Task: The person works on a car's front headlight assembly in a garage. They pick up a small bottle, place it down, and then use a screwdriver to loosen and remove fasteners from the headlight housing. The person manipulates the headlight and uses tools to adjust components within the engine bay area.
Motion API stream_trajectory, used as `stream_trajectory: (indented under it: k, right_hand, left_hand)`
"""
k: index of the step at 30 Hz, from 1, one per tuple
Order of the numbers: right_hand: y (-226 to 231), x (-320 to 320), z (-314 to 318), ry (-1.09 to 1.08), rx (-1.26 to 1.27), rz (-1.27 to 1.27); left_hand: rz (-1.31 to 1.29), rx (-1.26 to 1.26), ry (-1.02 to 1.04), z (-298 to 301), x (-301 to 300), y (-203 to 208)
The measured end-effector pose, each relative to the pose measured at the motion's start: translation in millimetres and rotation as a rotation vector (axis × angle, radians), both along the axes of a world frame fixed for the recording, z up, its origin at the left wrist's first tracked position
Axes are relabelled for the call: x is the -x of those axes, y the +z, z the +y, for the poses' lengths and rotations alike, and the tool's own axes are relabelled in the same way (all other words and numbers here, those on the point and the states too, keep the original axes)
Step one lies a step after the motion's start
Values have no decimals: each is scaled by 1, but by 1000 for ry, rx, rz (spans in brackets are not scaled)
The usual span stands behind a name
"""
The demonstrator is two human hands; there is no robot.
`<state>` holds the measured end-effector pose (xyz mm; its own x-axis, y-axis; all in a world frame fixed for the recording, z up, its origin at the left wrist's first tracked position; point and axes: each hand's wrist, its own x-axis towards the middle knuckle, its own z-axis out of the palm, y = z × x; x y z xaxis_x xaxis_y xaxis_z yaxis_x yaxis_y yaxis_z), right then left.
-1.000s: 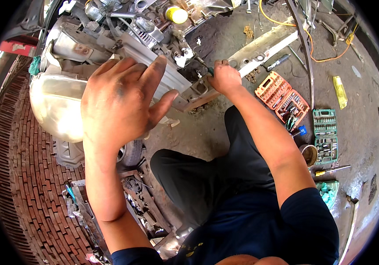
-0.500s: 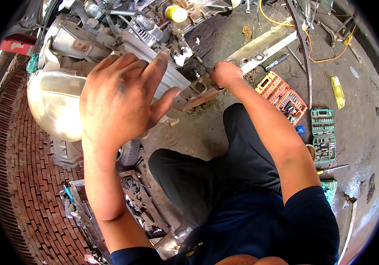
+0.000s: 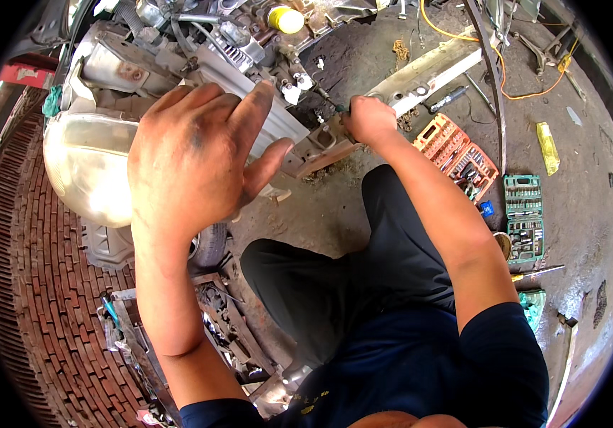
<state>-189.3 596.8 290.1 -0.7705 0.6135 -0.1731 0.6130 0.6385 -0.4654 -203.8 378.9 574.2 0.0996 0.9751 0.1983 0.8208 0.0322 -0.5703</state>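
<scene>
My left hand (image 3: 191, 153) is raised close to the camera beside the clear headlight (image 3: 92, 171) of a car front. Its index finger and thumb stretch out apart, the other fingers bend away, and nothing shows in it. Farther right, my right hand (image 3: 372, 120) is closed around a slim hand tool (image 3: 326, 96) with a dark shaft and a greenish part by my fingers. That tool points up and left toward metal engine parts (image 3: 294, 80); its tip is hard to make out, and my fist hides its handle. Just below lies the end of a metal crossbeam (image 3: 329, 141).
An orange socket case (image 3: 449, 148) and a green socket case (image 3: 523, 207) lie unfolded on the floor to the right. A yellow cap (image 3: 286, 20) sits among engine parts. A long dark strip (image 3: 495, 93) and an orange cable (image 3: 517, 96) cross the right side. Scrap-filled box (image 3: 239, 321) stands lower left.
My right hand has tilted slightly while gripping the tool, and a little more of the greenish part shows. My left hand stays nearly still.
</scene>
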Motion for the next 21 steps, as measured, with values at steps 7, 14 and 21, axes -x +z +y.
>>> stream_trajectory:
  k: [7,14,21]
  right_hand:
    - [-19,-2,-11,-50,-39,148]
    - [2,-1,-3,-18,32,26]
    - [-4,-2,12,-36,182,24]
  left_hand:
    - [-65,-32,-50,-1,5,-2]
    - [-65,-18,-35,-1,4,-3]
    - [-69,-23,-53,0,2,-2]
